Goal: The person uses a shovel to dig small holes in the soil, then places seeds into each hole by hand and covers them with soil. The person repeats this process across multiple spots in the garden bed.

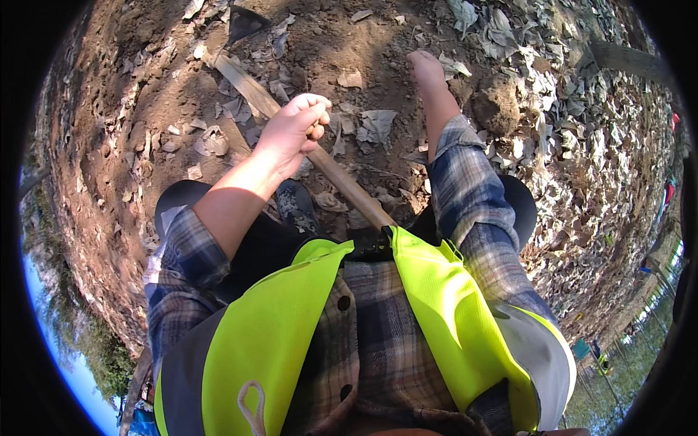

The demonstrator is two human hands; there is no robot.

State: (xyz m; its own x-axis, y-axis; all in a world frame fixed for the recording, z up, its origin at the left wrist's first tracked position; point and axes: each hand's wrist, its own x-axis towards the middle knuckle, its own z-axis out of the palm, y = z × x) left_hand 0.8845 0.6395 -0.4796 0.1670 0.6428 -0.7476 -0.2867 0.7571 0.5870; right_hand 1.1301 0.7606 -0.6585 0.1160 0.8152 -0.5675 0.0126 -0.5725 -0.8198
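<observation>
My left hand (pixel 299 126) is raised over a long wooden tool handle (pixel 349 185), its fingers curled around a small brown lump, perhaps soil. The handle slants from the upper left down to my waist; whether the hand touches it is unclear. Near its far end is a dark metal blade (pixel 245 24), possibly a hoe's. My right hand (pixel 427 70) reaches down to the soil (pixel 376 54), fingers pointing away from me. Its fingertips are partly hidden, so a hold on anything cannot be made out.
A large dirt clod (pixel 496 106) lies right of my right forearm. Dry leaves (pixel 572 141) cover the ground, thickest on the right. My boot (pixel 296 204) stands below my left hand. A grey post or trunk (pixel 630 60) is at the upper right. A distant person (pixel 602 362) shows at lower right.
</observation>
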